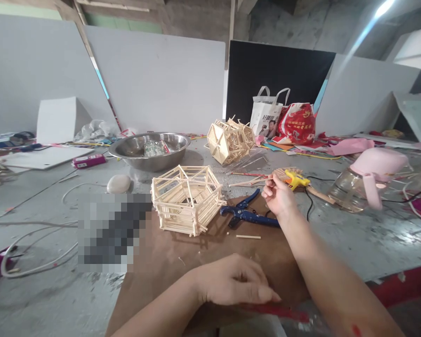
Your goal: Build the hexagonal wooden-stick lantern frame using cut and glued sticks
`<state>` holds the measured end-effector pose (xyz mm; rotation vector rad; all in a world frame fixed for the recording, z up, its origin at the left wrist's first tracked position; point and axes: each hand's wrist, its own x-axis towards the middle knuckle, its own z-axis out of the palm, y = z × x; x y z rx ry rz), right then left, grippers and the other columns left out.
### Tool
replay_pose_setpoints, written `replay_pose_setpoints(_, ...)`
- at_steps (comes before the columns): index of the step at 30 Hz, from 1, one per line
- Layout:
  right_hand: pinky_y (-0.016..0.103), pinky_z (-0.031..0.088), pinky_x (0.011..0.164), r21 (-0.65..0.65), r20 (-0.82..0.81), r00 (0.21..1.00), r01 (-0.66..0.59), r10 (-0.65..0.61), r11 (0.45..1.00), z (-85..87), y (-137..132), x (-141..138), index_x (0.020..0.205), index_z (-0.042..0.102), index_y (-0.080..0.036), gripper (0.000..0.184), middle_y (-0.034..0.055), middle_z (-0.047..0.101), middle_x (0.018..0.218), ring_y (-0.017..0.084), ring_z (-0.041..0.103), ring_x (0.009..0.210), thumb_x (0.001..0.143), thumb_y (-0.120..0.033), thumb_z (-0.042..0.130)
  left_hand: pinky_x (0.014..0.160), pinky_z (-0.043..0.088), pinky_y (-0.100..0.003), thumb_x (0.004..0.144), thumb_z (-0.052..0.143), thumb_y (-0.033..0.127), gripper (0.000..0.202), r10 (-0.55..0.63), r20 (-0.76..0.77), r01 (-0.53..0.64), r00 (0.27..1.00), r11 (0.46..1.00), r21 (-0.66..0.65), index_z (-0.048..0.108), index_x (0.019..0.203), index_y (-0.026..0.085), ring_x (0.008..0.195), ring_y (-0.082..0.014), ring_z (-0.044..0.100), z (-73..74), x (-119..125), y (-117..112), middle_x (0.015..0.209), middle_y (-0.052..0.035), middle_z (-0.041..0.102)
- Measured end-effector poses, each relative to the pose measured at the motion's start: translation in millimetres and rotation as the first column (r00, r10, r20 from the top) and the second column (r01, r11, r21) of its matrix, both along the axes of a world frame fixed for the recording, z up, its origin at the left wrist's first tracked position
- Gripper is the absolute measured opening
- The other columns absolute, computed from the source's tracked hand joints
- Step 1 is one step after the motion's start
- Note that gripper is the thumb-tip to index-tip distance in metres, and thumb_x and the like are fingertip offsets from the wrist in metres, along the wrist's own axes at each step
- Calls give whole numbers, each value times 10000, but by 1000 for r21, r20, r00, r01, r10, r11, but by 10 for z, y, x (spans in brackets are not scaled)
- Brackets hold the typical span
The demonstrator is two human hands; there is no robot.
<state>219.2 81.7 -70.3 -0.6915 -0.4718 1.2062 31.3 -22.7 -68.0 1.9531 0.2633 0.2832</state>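
My left hand (236, 283) rests palm down over the near edge of the brown sheet (154, 281), fingers loosely bent and apart, holding nothing visible. Farther out, my right hand (279, 196) has its fingertips pinched on a thin wooden stick (249, 181). Just beyond it lie more loose sticks (284, 172) and a yellow glue gun (296, 179). A blue-handled cutter (247, 215) sits left of my right wrist, partly hidden by it. On the sheet's far left part stands a many-sided frame of glued sticks (189, 201). A short cut stick (248, 237) lies in front of the cutter.
Behind the frame are a steel basin (150, 159) and a second stick structure (229, 140). A pink-lidded bottle (365, 180) stands at right. A white mouse-shaped object (119, 184), cables and a blurred-out patch (114, 231) are at left. Bags (296, 124) stand at the back.
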Motion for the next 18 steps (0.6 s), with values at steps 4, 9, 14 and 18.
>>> replay_pose_setpoints(4,175,275,335,9,41,998,51,-51,999,-71,21,-26,686,512,-169,174,-84,470,473,32,367,317,686,-328,580,698,443,-222,832,393,296,292,495,39,-486,868,829,276,625,911,137,749,-132,560,-25,39,61,827,-71,603)
replay_pose_setpoints(9,173,273,337,30,64,990,126,-128,992,-105,14,-39,654,479,-177,255,-105,417,442,30,362,320,663,-404,596,652,474,-267,847,317,213,240,687,-181,-364,704,568,739,540,929,180,772,-153,565,-148,148,76,953,-65,518)
replay_pose_setpoints(14,175,273,334,27,73,990,117,-118,993,-137,-1,-91,653,485,-172,270,-102,420,431,30,358,314,643,-411,610,593,499,-339,774,420,128,155,709,-392,-145,587,569,810,513,897,142,751,-218,594,-117,249,56,889,-89,526)
replay_pose_setpoints(18,181,270,327,16,90,990,103,-104,995,-152,-3,-122,652,502,-166,275,-94,434,430,36,365,312,614,-407,627,618,499,-355,722,472,75,208,702,-467,-135,537,618,774,510,925,104,785,-246,602,-25,303,60,874,-119,555)
